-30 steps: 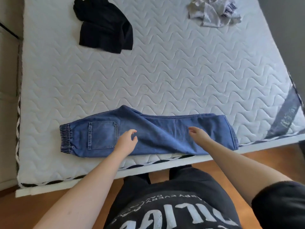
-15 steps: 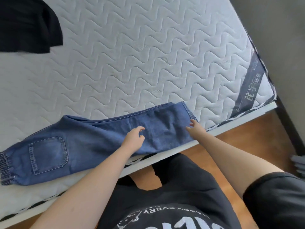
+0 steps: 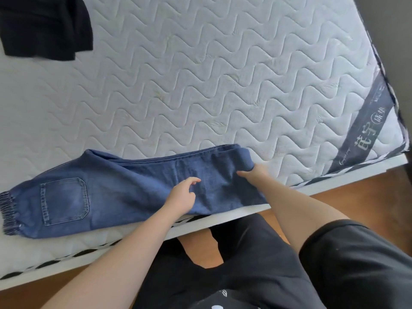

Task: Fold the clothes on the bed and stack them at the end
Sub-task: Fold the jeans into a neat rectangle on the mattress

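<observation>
Right hand (image 3: 256,175) gripped the waistband end of the jeans (image 3: 124,192), fingers tucked under the rolled-up denim edge, thumb lying on top; likely lifting that end to start a fold toward the cuffs. Left hand (image 3: 182,197) sat on the middle of the jeans, fingers loosely curled, index pointing forward, holding nothing, just touching the fabric; it probably marked or pinned the fold line so the cloth would not slide. Jeans lay flat along the near edge of the bed (image 3: 223,74), legs doubled one over the other, back pocket facing up, elastic cuff (image 3: 7,212) at the far left. Placement near the edge kept them within easy reach of the standing person. Dark garment (image 3: 46,25) lay unfolded at the upper left of the mattress, well apart from the jeans, cut off by the frame's top and left borders, so its type could not be told. A dark label strip (image 3: 367,130) ran across the mattress corner at right, print partly legible. Right fingertips were hidden under the denim, so the depth of the grip was unclear. The cuff ran to the left frame edge. Any finished stack was not in view. Wooden floor (image 3: 356,190) showed beyond the bed frame. Task judged early: this item only partly folded.
</observation>
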`<state>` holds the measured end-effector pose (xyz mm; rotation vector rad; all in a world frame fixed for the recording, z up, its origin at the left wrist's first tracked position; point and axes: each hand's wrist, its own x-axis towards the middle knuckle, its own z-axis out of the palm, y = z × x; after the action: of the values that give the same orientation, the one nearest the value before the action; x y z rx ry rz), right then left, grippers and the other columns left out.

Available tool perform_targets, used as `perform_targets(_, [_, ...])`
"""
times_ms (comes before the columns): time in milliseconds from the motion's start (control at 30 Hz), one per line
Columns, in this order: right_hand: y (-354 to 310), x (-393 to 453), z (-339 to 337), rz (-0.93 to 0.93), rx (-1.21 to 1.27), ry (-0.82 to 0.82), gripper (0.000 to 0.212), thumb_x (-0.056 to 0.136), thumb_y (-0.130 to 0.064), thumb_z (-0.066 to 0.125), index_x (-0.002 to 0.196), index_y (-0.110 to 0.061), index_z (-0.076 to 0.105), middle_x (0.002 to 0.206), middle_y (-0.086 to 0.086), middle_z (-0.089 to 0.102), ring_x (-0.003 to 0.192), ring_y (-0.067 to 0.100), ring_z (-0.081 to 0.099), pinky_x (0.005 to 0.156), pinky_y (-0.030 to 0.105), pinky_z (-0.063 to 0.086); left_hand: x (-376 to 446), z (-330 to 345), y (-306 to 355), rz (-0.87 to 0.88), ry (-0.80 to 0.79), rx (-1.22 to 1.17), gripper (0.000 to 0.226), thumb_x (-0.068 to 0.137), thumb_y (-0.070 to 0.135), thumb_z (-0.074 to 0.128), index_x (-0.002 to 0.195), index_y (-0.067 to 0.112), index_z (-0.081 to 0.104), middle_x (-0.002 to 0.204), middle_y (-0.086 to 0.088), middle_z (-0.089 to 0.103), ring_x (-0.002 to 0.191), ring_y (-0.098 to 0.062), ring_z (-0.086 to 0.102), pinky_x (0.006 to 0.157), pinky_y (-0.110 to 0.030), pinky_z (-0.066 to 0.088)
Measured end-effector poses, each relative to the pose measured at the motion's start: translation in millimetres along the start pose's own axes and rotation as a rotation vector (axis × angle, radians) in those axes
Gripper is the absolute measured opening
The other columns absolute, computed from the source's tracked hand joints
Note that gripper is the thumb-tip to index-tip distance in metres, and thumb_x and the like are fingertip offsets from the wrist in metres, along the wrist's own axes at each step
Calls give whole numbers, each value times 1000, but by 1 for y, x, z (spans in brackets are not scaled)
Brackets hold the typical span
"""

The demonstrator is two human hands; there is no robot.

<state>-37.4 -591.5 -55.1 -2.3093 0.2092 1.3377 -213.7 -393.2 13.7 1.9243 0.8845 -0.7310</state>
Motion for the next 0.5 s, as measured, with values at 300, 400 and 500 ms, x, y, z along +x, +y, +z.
perform_targets(300, [-62, -116, 25, -444, 139, -15, 42, 83, -19, 63, 124, -22, 53, 99, -9, 63, 91, 11, 58, 70, 21, 43, -40, -30, 21, 24, -41, -497, 29, 106, 36, 34, 117, 44, 60, 124, 18, 63, 122, -7, 55, 107, -31, 41])
perform_targets(400, [-88, -163, 50, -433, 331, -280, 34, 82, -30, 54, 115, -27, 54, 101, -6, 67, 97, 7, 62, 81, 26, 49, -64, -55, 21, -77, -112, -896, 47, 97, 62, 37, 126, 35, 62, 127, 7, 67, 121, -13, 60, 106, -40, 45])
perform_targets(500, [-117, -193, 75, -389, 483, -630, 39, 97, -33, 37, 130, -40, 57, 128, -14, 63, 123, 7, 54, 95, 31, 45, -85, -86, 8, -225, -143, -1150, 81, 70, 83, 41, 119, 24, 67, 116, -5, 72, 105, -19, 70, 81, -36, 55])
